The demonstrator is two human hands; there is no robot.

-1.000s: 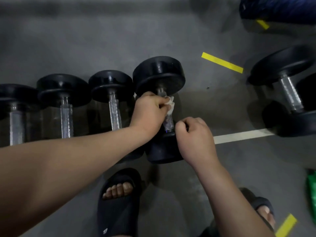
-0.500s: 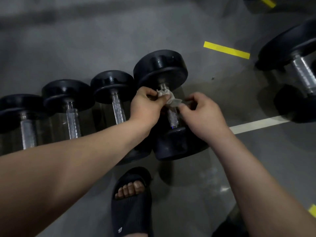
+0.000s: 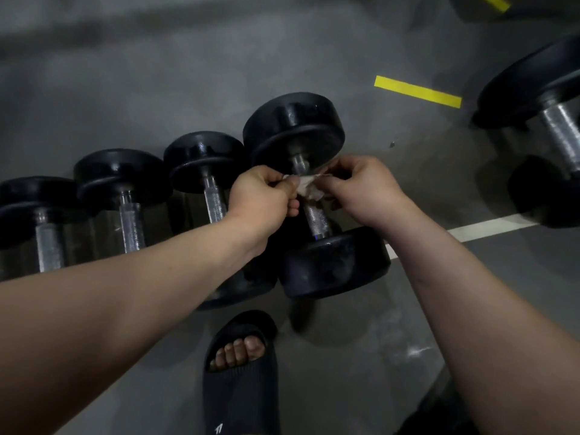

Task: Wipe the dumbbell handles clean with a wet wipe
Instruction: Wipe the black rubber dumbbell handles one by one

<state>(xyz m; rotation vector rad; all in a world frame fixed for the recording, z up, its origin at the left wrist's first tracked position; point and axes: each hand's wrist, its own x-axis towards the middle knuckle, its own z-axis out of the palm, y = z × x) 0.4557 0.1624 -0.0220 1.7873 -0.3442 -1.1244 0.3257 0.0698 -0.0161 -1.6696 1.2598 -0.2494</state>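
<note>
At frame centre left grip (image 3: 263,196) and right grip (image 3: 365,189) pinch the crumpled white wet wipe (image 3: 309,187) — limp, probably tearable — best wrapped round the knurled steel dumbbell handle (image 3: 317,217).

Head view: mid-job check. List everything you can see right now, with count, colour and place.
row dumbbells: four, black heads and silver handles, side by side on the floor, from left edge to centre
largest dumbbell: one of those four, rightmost, centre of view
separate dumbbell: one, black and silver, right edge, partly cut off
wet wipe: one, white, crumpled, over the largest dumbbell's handle
tape strips: two, yellow, on the floor at upper right
floor line: one, white, right of centre
floor: grey
slipper: one, black, worn, bottom centre
left-hand grip: pinches the wipe's left end
right-hand grip: pinches its right end
</note>
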